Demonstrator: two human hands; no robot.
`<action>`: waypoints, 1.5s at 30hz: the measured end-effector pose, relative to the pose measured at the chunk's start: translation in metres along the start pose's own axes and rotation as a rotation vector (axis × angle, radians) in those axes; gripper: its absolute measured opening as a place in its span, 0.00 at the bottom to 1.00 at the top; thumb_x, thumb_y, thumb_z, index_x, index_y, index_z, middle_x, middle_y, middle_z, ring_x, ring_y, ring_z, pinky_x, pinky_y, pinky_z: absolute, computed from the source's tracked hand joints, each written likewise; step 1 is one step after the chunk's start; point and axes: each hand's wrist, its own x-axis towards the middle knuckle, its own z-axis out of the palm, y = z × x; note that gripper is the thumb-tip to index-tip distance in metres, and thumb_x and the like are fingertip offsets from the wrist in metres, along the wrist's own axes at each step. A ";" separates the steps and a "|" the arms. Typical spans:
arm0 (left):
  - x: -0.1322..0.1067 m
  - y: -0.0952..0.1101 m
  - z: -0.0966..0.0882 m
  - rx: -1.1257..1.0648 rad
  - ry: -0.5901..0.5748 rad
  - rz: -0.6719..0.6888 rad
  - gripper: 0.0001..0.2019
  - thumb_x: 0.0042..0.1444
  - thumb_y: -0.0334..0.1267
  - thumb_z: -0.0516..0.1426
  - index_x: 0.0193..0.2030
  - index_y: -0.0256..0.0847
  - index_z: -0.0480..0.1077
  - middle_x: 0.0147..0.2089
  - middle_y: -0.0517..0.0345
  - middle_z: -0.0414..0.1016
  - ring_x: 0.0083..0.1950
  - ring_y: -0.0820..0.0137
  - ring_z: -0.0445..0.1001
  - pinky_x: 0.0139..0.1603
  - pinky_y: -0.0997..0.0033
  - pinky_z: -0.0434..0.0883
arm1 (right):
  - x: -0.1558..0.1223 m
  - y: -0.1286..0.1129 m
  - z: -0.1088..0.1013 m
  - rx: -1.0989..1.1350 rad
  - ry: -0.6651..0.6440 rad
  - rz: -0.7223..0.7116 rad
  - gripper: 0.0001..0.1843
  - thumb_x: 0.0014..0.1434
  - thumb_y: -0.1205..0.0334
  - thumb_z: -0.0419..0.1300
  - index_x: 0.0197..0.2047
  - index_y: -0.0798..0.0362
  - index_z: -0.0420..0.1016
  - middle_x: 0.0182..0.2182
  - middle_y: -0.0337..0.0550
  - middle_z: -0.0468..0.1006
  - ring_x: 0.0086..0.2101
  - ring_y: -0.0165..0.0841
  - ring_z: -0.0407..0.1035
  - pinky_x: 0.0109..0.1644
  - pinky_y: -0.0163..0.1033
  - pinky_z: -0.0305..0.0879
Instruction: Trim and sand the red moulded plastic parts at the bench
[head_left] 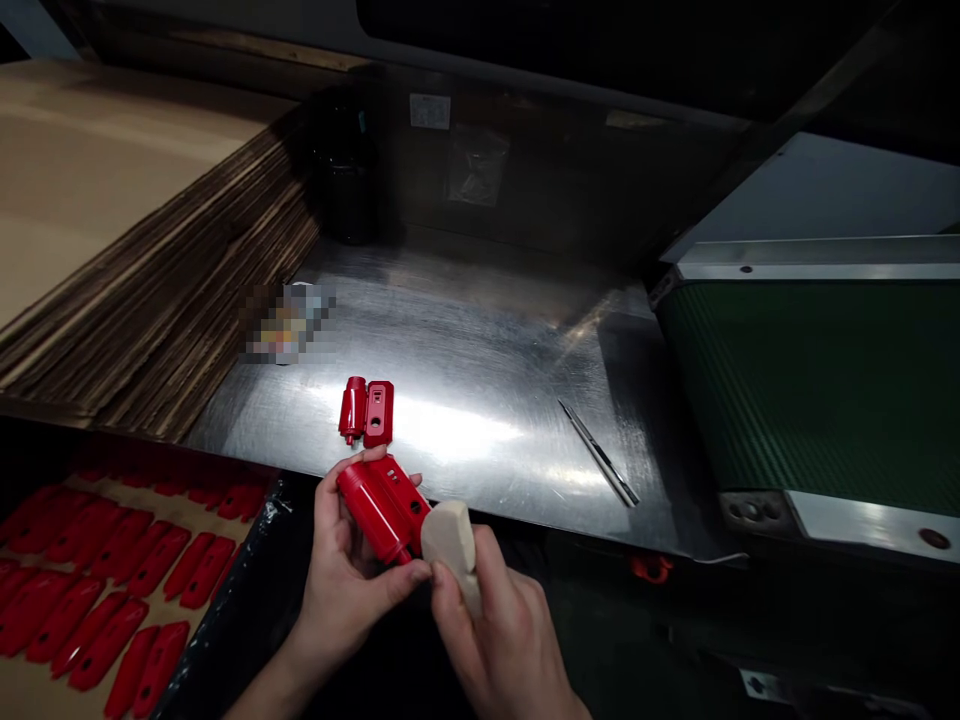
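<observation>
My left hand (346,585) is closed around a glossy red plastic part (375,515), with its thumb along the lower edge and fingers behind it. The part has a rounded barrel side and a flat side with small holes. In my right hand (510,615) is a pale beige, folded-looking pad (445,540), pinched between thumb and fingers. The pad's tip meets or overlaps the lower right end of the red part; exact contact cannot be made out. Just beyond my left hand, a similar red piece (379,412) lies on the metal table (480,330).
A slim metal pen-like tool (598,452) lies on the table's right side. Stacked cardboard sheets (150,250) rise at left, above a tray of several red parts (97,570). A dark bottle-like container (349,180) stands behind. A green conveyor belt (810,390) runs at right.
</observation>
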 end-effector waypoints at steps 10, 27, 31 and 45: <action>0.001 0.005 0.000 0.023 -0.001 -0.020 0.45 0.44 0.33 0.79 0.66 0.56 0.64 0.78 0.49 0.61 0.67 0.50 0.79 0.59 0.60 0.84 | 0.000 -0.002 0.004 0.032 0.035 0.043 0.07 0.74 0.58 0.52 0.42 0.48 0.66 0.19 0.32 0.75 0.15 0.31 0.70 0.20 0.35 0.57; 0.002 0.016 -0.002 0.954 -0.303 0.310 0.44 0.57 0.33 0.70 0.73 0.59 0.52 0.73 0.42 0.60 0.75 0.42 0.66 0.72 0.28 0.69 | 0.083 0.062 -0.051 -0.352 0.122 0.276 0.18 0.71 0.51 0.60 0.56 0.55 0.72 0.52 0.60 0.75 0.49 0.52 0.74 0.50 0.54 0.71; 0.003 0.016 0.002 1.052 -0.337 0.280 0.43 0.58 0.28 0.66 0.73 0.58 0.50 0.72 0.43 0.60 0.73 0.47 0.69 0.71 0.36 0.73 | 0.057 0.018 -0.039 0.113 -0.037 -0.059 0.02 0.73 0.60 0.60 0.47 0.45 0.74 0.41 0.39 0.77 0.42 0.36 0.73 0.46 0.40 0.70; 0.001 0.010 0.002 0.871 -0.352 0.143 0.46 0.56 0.31 0.69 0.73 0.66 0.52 0.75 0.49 0.61 0.76 0.44 0.65 0.74 0.34 0.68 | 0.042 0.019 -0.033 0.228 0.055 0.037 0.10 0.74 0.65 0.57 0.37 0.47 0.71 0.35 0.35 0.73 0.37 0.32 0.69 0.42 0.38 0.63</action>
